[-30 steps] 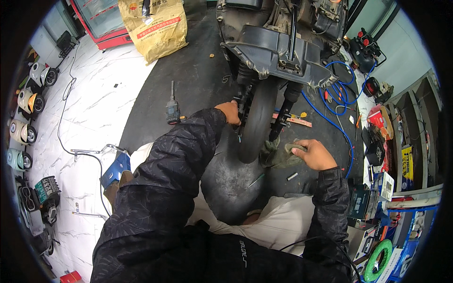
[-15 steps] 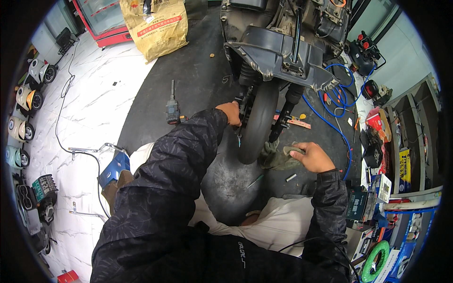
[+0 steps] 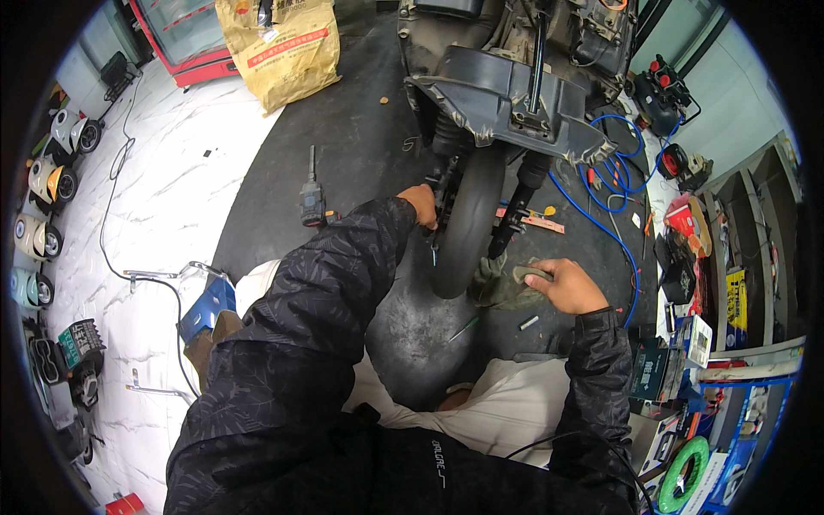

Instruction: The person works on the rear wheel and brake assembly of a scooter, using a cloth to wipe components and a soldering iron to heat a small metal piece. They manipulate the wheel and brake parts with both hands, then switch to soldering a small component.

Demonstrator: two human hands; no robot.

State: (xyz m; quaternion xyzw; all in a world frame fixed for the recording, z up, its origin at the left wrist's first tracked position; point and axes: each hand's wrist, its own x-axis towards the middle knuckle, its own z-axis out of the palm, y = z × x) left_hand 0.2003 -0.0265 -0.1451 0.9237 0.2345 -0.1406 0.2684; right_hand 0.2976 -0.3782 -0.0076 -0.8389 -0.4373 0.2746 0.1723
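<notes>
Right hand narrow on cloth; left hand, grip unclear, beside wheel, long axis forward, near end slightly left.

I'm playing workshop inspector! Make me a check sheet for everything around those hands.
Surface: dark mat, with a paler patch below the wheel.
Job's things: black wheel; grey-green cloth to its right.
Clutter: power tool and small metal cylinder on the mat.
Left grip: at the wheel's left side; fingers partly hidden.
Right grip: pinching the cloth.
Cables: blue hose, looped farther up; black cable across white floor.
Surroundings: yellow sack; shelves at right.
</notes>
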